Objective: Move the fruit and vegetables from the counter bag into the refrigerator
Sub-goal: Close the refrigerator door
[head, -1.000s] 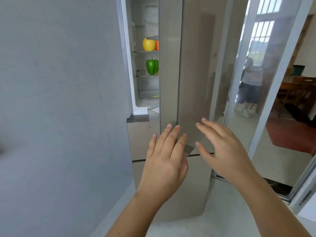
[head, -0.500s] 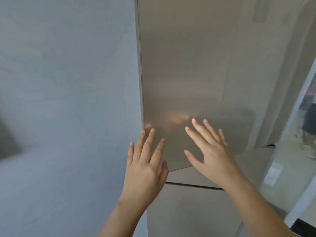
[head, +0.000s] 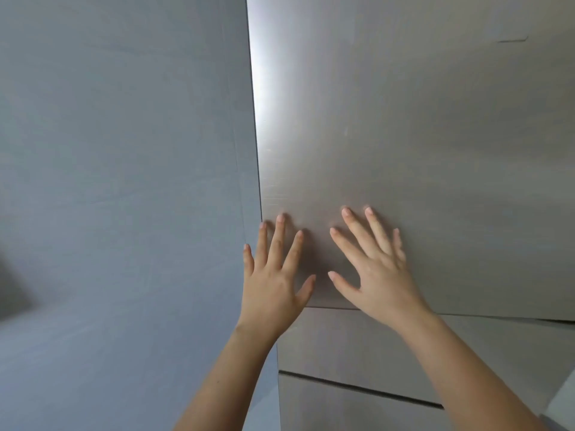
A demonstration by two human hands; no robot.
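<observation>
The refrigerator's brushed-metal upper door (head: 404, 135) fills the right of the view and lies flush with the fridge front. My left hand (head: 273, 281) presses flat on it near its left edge, fingers straight and spread. My right hand (head: 376, 269) presses flat beside it, fingers spread too. Neither hand holds anything. The fruit, the vegetables and the counter bag are out of sight; the fridge interior is hidden behind the door.
A grey wall (head: 124, 181) stands directly left of the fridge, close to my left hand. Below the upper door are lower drawer fronts (head: 357, 346) with a dark gap between them. A pale floor strip (head: 563, 399) shows at the bottom right.
The fridge door, open a second ago with a yellow fruit and a green pepper visible inside, has swung shut. Both my hands followed it and now press on its front.
</observation>
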